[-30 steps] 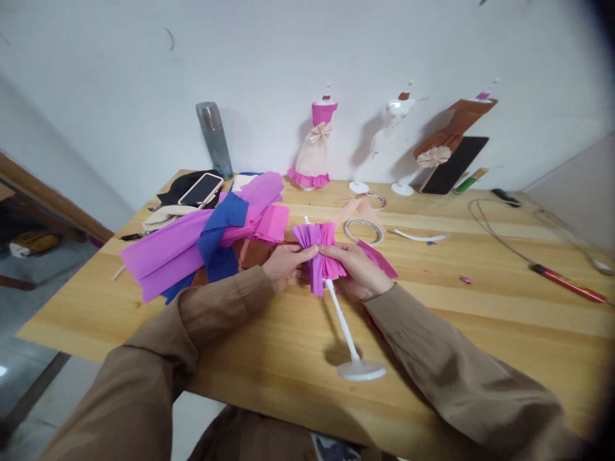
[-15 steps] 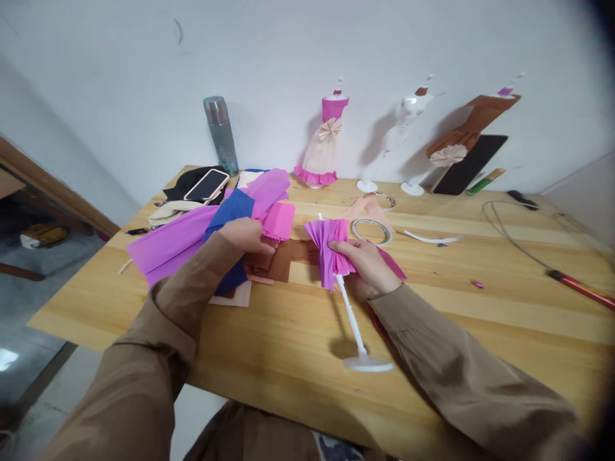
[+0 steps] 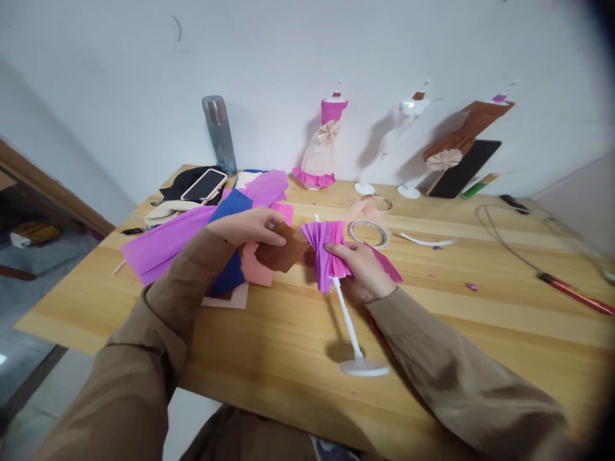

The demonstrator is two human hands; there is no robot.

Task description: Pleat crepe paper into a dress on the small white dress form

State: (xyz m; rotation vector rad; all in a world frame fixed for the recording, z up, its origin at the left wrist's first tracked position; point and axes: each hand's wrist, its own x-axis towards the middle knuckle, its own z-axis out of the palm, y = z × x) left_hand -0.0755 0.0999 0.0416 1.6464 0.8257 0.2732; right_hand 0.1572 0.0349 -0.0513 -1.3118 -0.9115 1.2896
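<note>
The pleated paper (image 3: 321, 250) is showing purple and pink, the stand (image 3: 348, 321) white, the held sheet (image 3: 284, 254) brown.

The head camera looks forward and down over the nearby table (image 3: 283, 358) toward the wall (image 3: 269, 70).

No longer grips the pleated purple-and-pink paper (image 3: 321, 253) with the bare left hand (image 3: 247, 227); leaves the hold to the bare right hand (image 3: 362, 266) alone. Has reached leftward, by the middle picture, to the loose pile of coloured paper (image 3: 163, 243). Now pinches a creased brown paper sheet (image 3: 288, 250) between left thumb and fingers, raised and tilted near the pleats. Exposes below it a flat salmon-pink paper sheet (image 3: 259, 266). Partly hides, behind the left hand, a bright-pink paper stack (image 3: 286, 210).
</note>
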